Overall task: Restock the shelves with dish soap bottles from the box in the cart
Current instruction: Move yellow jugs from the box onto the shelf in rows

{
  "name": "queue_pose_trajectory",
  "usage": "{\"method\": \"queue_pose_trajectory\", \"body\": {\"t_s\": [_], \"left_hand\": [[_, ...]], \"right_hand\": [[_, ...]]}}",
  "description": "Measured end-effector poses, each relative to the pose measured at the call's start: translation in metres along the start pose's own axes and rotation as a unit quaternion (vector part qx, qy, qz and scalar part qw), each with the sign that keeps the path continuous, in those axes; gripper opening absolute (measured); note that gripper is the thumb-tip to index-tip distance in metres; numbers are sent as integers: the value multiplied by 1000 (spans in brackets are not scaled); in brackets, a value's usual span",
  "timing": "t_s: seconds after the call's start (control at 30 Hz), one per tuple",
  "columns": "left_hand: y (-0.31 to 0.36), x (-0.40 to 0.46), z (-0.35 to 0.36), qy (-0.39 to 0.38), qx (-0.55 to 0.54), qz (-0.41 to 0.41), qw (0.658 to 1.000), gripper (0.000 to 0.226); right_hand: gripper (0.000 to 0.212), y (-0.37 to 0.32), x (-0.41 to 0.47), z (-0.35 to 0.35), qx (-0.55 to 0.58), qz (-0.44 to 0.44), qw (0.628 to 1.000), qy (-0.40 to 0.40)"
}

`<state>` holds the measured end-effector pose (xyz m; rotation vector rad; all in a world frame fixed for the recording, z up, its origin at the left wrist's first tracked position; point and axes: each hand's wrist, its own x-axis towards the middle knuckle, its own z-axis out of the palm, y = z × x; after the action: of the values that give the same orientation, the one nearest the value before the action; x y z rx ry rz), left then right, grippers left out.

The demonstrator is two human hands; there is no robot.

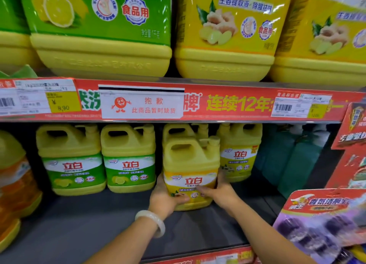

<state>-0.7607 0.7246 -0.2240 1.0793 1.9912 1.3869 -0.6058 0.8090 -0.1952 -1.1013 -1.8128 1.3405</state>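
the box and the cart lie outside the head view, and the bottles on the upper shelf (pixel 217 81) are cut off at the top edge, so only their lower bodies and labels show. behind the held bottle another yellow bottle (pixel 178 131) is mostly hidden; only its handle and cap show. to the right, the teal bottles (pixel 293 154) sit in shadow and their labels are too dark to read. at the right edge a hanging purple package (pixel 320 220) is blurred and partly cropped.

the yellow dish soap bottle (pixel 191 164) stands upright on the lower shelf (pixel 79 224), its long axis vertical, cap and handle at the top, and its yellow label faces the camera. it sits forward of the row, between the green-label bottle (pixel 128 160) on its left and a yellow-label bottle (pixel 239 152) set further back on its right.

the left hand (pixel 164 198) grips the bottle's lower left side, thumb curled across the front near the base; a pale bangle (pixel 152 222) circles that wrist. the right hand (pixel 219 192) holds the lower right side, fingers lying over the label. whether the base rests fully on the shelf cannot be told, as the hands cover part of it.
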Motion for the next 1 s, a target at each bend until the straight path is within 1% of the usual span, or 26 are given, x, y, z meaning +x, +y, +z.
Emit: {"method": "queue_pose_trajectory", "body": {"t_s": [0.13,0.17,0.23,0.27,0.33,0.37,0.4,0.47,0.53,0.7,0.77,0.83,0.87,0.9,0.97,1.0], "left_hand": [[5,-5,-2,-10,14,-16,1000,92],[5,-9,-2,-13,23,-16,1000,89],[-1,-16,-2,-5,39,-14,999,90],[-4,-21,-2,7,48,-14,999,92],[-9,-30,-4,26,68,-17,997,91],[-10,-36,-5,32,68,-17,997,87],[-10,-42,-7,41,74,-19,996,84],[-11,-52,-11,55,89,-23,994,84],[-10,-66,-17,64,109,-27,992,79],[-18,-115,-41,75,166,-23,983,50],[-32,-139,-57,79,205,-27,975,53],[-44,-160,-71,53,251,-25,966,55],[-54,-173,-83,54,275,-26,960,53],[-60,-186,-96,50,290,-44,955,54],[-70,-210,-123,75,310,-60,946,54],[-74,-220,-136,105,323,-63,939,50]], "right_hand": [[68,0,-8,4,-15,27,999,14],[71,2,-11,5,-29,36,999,20],[86,13,-15,7,-68,61,996,21],[83,16,-20,7,-89,79,993,13],[50,19,-33,10,-120,89,989,-1],[38,19,-41,12,-128,82,988,-9],[35,20,-46,15,-136,74,988,-18],[46,19,-57,22,-140,55,988,-34],[55,14,-67,33,-144,37,987,-63],[45,6,-90,79,-127,-17,980,-155],[41,4,-102,108,-147,-50,966,-207],[33,7,-112,128,-164,-82,955,-234],[33,7,-120,143,-181,-110,945,-250],[35,8,-129,156,-211,-144,932,-258],[41,7,-147,179,-258,-209,901,-280],[42,5,-156,190,-263,-233,888,-297]]}}
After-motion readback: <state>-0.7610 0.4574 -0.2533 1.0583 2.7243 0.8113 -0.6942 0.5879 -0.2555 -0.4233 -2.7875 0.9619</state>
